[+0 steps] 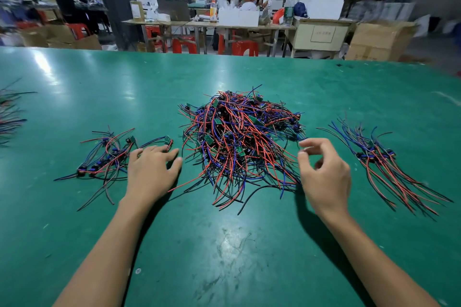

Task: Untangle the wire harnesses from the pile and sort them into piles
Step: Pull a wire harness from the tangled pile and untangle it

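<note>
A tangled pile of wire harnesses (239,142), red, blue and black leads with small green boards, lies in the middle of the green table (224,244). A small sorted pile (109,159) lies to its left, and another sorted pile (384,164) fans out to its right. My left hand (149,172) lies flat between the left pile and the tangle, fingers straight, fingertips near a harness with a green board (168,141). My right hand (324,174) hovers at the tangle's right edge with fingers loosely curled and nothing visibly held.
More wires (10,114) lie at the table's far left edge. Beyond the table's far edge are workbenches, red stools (244,47), cardboard boxes (379,40) and several people at work.
</note>
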{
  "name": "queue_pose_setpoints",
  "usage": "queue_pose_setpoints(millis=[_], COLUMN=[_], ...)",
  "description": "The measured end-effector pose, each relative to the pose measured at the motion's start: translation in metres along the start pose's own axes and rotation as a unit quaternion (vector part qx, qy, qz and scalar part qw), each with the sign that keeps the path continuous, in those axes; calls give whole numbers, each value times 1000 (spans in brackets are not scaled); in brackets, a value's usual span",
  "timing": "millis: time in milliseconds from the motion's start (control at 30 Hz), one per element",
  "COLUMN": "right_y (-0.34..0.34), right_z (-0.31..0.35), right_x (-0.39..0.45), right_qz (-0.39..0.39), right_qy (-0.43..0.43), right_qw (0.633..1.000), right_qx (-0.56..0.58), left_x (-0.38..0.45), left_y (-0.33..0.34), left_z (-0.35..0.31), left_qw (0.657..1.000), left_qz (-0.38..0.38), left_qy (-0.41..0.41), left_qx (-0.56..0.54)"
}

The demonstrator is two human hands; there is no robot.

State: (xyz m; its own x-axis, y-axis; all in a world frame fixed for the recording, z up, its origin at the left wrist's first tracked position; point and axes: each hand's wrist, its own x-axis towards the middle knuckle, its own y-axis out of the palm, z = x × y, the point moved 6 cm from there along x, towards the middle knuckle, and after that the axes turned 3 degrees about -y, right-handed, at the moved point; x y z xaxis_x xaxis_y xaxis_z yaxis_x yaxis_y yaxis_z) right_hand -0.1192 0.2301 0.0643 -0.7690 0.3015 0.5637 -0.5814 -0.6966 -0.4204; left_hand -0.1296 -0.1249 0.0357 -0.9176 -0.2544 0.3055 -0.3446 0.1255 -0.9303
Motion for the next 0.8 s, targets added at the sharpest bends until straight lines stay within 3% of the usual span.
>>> queue_pose_setpoints(millis=[133,267,333,467,600,800], right_y=[-1,12,17,14,8,-19], right_z=[-18,-25,-25,-23,-21,-2], right_x=[12,8,4,7,13,18], right_qz=[49,161,179,151,111,-57], right_qy=[28,7,-13,-22,-17,-44], right_qw=[992,953,942,954,973,991], right_qx=[-117,-257,-283,-259,-204,-112], left_x=[5,5,3,-2,-13,-43], left_y=[-4,-9,-15,-32,-47,-42], left_z=[16,18,15,-2,-33,-91], left_qw=[997,992,989,974,941,925], left_qz=[-26,-58,-97,-170,-176,-151], left_qy=[-63,-109,-106,-61,19,204], left_qx=[35,-7,-39,-137,-289,-281])
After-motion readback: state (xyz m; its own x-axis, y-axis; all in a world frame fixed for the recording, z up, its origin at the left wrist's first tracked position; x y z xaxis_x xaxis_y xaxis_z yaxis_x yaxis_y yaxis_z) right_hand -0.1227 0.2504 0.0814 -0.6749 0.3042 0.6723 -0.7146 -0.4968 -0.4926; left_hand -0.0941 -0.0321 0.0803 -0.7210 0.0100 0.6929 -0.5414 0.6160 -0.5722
